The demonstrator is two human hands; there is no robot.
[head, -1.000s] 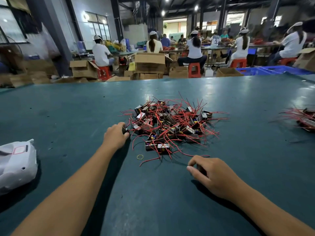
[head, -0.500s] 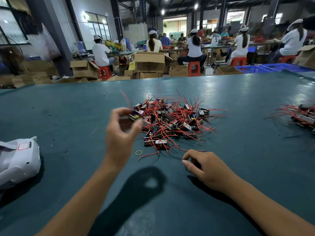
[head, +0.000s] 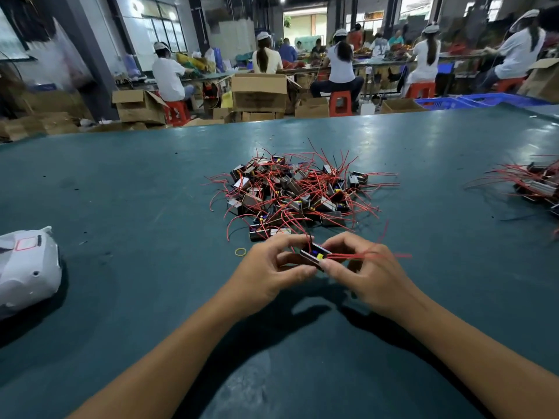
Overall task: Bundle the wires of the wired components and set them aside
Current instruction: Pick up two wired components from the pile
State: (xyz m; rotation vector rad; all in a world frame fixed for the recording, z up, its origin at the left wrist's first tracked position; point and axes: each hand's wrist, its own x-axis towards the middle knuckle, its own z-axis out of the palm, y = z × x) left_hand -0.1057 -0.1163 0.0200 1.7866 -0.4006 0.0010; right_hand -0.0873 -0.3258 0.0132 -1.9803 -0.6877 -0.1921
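**Hands on one component, wires trailing right**

Left hand (head: 272,267) grips the component (head: 314,256); right hand (head: 367,272) pinches its red wires (head: 363,256), which run rightward.
Table (head: 121,192): green.
Pile (head: 296,195): unbundled, just beyond the hands.
Finished group (head: 535,186): far right.
Rubber band (head: 240,252): beside left hand, the nearer.

Two hands, a left hand (head: 269,272) and a right hand (head: 367,275), together hold one wired component (head: 314,255). One green bench (head: 136,192) carries one large pile of wired components (head: 298,193), too tangled to count, a second smaller pile (head: 535,184) at the right edge, one yellow rubber band (head: 240,252) and one white plastic bag (head: 27,267).
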